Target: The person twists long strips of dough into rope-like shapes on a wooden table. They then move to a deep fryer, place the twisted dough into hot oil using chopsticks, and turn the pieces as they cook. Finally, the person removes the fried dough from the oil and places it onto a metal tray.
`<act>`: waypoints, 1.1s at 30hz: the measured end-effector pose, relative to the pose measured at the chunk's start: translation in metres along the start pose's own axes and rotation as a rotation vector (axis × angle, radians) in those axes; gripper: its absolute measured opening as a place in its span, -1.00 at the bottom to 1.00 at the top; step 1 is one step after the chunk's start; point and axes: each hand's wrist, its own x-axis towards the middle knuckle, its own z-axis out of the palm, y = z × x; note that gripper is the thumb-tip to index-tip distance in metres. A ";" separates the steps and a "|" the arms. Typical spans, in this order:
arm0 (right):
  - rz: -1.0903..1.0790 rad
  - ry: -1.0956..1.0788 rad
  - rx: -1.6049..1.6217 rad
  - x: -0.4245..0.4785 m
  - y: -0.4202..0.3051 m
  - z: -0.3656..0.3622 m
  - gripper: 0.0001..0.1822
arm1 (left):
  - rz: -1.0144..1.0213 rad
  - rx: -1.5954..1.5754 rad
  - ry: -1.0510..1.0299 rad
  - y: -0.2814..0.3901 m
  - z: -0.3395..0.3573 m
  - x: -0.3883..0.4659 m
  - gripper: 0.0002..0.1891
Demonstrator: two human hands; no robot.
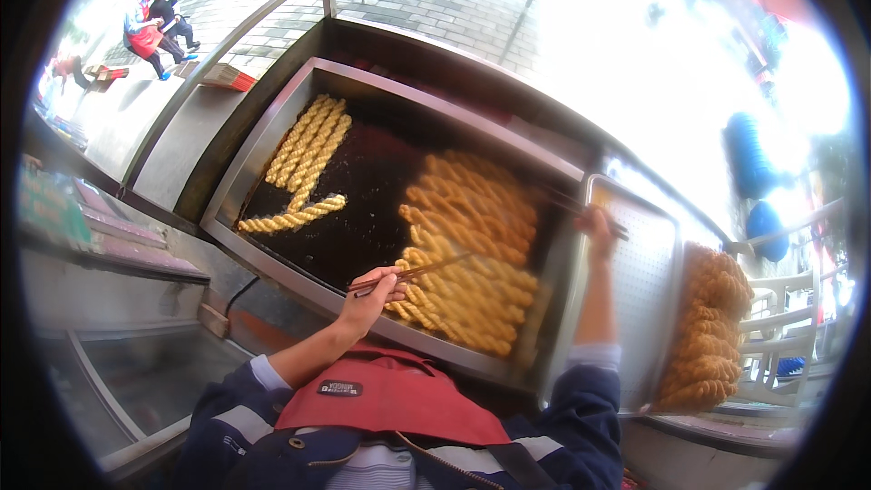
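Observation:
My left hand point(371, 296) grips long dark chopsticks point(435, 265) over the near edge of a rectangular metal frying vat point(449, 92). Their tips reach across the twists on the vat's right side. My right hand point(599, 231), blurred, holds another pair of chopsticks point(568, 203) above the vat's right rim and a perforated metal tray point(639, 286). Browned dough twists point(469, 204) lie in dark oil point(371, 170) at the far right. Paler golden twists point(463, 296) are packed just nearer to me. Several pale twists point(309, 143) float at the left, one of them lying crosswise.
A heap of fried twists point(708, 333) sits right of the tray. Metal posts and rails point(224, 44) frame the stall. A glass-topped case point(150, 367) stands at my left. Beyond are two people point(153, 27), a white plastic chair point(776, 327) and blue stools point(748, 156).

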 end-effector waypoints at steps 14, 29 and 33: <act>0.073 -0.075 -0.103 -0.162 -0.080 -0.028 -0.74 | 0.120 0.065 0.122 0.091 -0.107 -0.041 -0.69; 0.173 -0.003 -0.268 -0.248 -0.078 -0.060 -0.72 | 0.016 0.154 0.107 0.032 -0.137 -0.006 -0.71; 0.166 -0.013 -0.287 -0.246 -0.062 -0.061 -0.74 | -0.017 0.191 0.080 0.025 -0.129 -0.004 -0.71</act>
